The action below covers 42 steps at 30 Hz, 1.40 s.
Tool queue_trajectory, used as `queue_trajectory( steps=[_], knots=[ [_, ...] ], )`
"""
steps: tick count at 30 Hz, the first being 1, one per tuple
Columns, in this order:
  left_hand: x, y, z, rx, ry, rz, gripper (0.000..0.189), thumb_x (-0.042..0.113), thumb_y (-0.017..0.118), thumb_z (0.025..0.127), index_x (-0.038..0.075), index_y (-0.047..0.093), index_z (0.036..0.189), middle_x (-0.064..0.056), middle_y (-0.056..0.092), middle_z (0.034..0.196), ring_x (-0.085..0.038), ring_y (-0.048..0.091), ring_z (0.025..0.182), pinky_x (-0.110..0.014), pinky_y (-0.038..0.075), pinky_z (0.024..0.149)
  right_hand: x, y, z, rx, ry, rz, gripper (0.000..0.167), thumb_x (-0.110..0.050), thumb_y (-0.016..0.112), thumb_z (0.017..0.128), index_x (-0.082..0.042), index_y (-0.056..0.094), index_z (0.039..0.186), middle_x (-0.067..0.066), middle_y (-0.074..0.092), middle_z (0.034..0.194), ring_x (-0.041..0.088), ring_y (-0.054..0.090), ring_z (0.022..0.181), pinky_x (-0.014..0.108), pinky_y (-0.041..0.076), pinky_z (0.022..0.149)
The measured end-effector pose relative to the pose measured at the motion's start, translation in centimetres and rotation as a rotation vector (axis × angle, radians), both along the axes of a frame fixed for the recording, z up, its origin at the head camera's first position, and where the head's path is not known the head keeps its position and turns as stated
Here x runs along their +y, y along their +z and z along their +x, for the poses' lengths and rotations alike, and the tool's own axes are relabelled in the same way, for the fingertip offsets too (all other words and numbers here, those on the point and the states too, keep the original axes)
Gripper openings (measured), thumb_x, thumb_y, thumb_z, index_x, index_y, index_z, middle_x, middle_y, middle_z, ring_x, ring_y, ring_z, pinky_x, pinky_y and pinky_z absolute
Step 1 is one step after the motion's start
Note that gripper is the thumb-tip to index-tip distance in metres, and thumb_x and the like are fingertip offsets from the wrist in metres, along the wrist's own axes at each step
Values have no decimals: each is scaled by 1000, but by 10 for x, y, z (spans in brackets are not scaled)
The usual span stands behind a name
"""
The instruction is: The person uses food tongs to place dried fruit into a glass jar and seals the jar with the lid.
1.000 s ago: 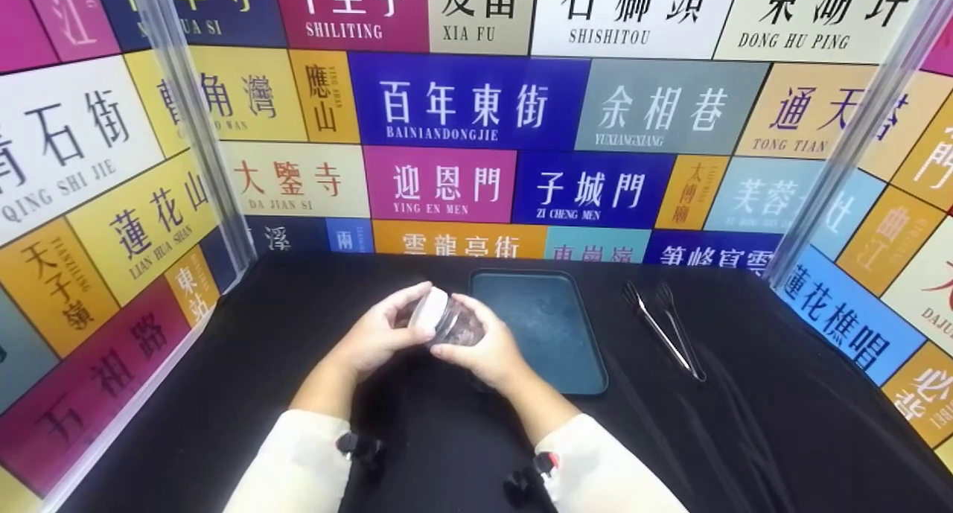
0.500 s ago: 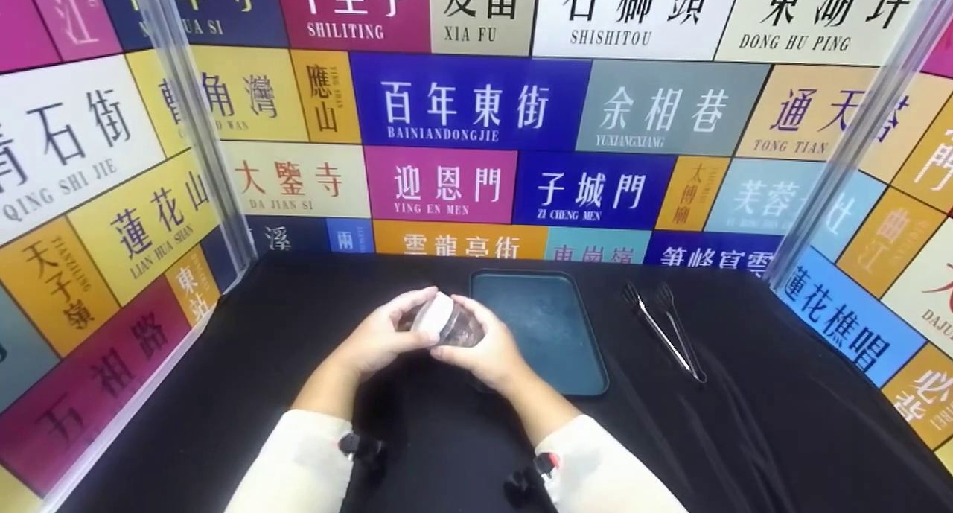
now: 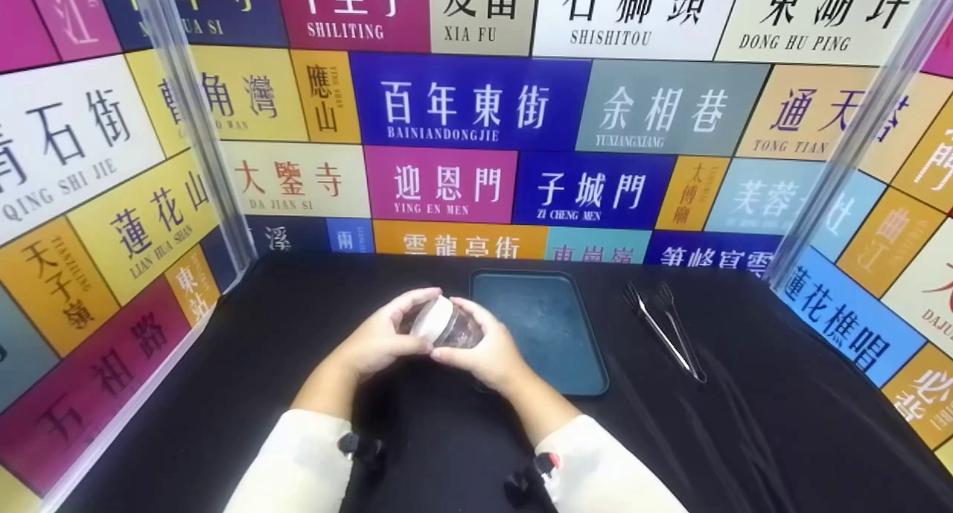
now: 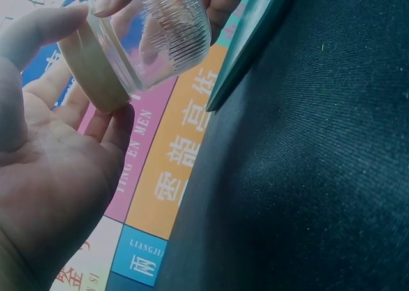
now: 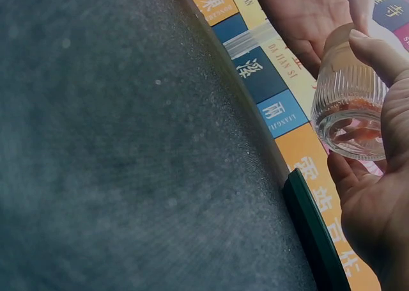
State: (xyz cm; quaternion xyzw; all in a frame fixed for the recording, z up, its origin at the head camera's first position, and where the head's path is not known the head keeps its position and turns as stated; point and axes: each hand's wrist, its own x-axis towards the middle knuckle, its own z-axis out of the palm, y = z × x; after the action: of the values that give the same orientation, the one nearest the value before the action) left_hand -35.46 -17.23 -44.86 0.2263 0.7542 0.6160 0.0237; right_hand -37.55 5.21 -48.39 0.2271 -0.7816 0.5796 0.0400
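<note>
Between my two hands, above the black cloth, is a small clear ribbed glass jar [image 3: 463, 330] with a pale lid [image 3: 433, 319]. The jar is tilted, its lid facing left. My left hand [image 3: 384, 339] grips the lid around its rim, thumb on the near side; the left wrist view shows the lid [image 4: 94, 70] still on the jar's neck. My right hand [image 3: 488, 349] holds the ribbed body, thumb in front and fingers behind. Through the glass [image 5: 351, 105] in the right wrist view, something reddish shows near the base; whether it is contents or fingers I cannot tell.
A dark teal tray [image 3: 551, 334] lies on the black cloth [image 3: 432, 446] just behind and right of my right hand. Metal tongs [image 3: 665, 334] rest farther right, slightly spread. Printed sign panels [image 3: 469, 103] wall in the table at the back and sides.
Both hands keep their hold on the jar. The lid and my left fingers have shifted slightly down and turned a little; the tray and tongs have stayed put.
</note>
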Motion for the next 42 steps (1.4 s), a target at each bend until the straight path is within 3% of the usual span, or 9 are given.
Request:
queue_trajectory(
  steps=[9,12,14,17,21,24,29,36,42],
  knots=[
    [-1,-3,-3,24,-90,58,88,-9,71,82,8,41,162,-13,49,164,-32,48,142,-28,53,111,0,0,0,-5,7,-9,89,-30,99,73,-20,58,152,8,68,145,25,65,127,44,55,113],
    [-1,-1,-2,-9,-89,93,89,-6,72,84,9,37,165,-13,43,169,-33,42,152,-34,48,121,0,-1,0,-9,3,-11,90,-30,99,73,-20,58,152,7,68,145,25,65,126,43,55,111],
    [0,0,-1,-34,-49,88,86,1,72,90,8,34,166,-14,40,171,-34,38,157,-42,41,128,-1,-1,-1,-7,1,-11,90,-30,99,73,-20,58,152,7,68,144,24,65,125,42,55,110],
    [3,1,1,-53,84,-13,77,23,71,99,8,36,165,-17,42,169,-36,40,158,-53,34,131,-1,-1,-1,3,-8,-2,90,-30,100,72,-20,59,151,6,69,143,23,65,124,42,55,110],
    [8,3,2,-45,236,-190,77,49,69,100,10,44,162,-16,49,164,-36,51,149,-56,41,127,-1,-2,-1,17,-14,3,90,-30,100,70,-20,60,150,6,69,142,24,65,124,42,54,111],
    [11,5,3,-36,266,-229,76,52,72,98,11,50,157,-14,55,159,-34,58,141,-56,46,122,-1,-2,-1,19,-12,-2,89,-30,100,70,-21,60,150,6,69,143,23,65,124,43,54,111],
    [10,4,4,-29,239,-200,72,40,78,94,12,54,156,-12,58,157,-32,60,138,-55,48,121,0,-2,0,6,0,-14,89,-28,100,71,-21,60,150,7,68,143,23,66,124,41,56,110],
    [8,4,2,18,129,-127,75,13,78,84,24,55,156,-3,53,161,-28,52,142,-52,44,124,0,-2,-1,12,4,-5,88,-30,100,72,-21,60,151,7,69,142,23,66,123,41,56,110],
    [7,3,1,33,47,-58,81,3,73,83,18,50,159,-7,51,162,-31,50,141,-46,47,118,0,-1,0,13,1,8,89,-31,100,72,-22,59,152,7,68,143,24,65,125,42,56,110]
  ],
)
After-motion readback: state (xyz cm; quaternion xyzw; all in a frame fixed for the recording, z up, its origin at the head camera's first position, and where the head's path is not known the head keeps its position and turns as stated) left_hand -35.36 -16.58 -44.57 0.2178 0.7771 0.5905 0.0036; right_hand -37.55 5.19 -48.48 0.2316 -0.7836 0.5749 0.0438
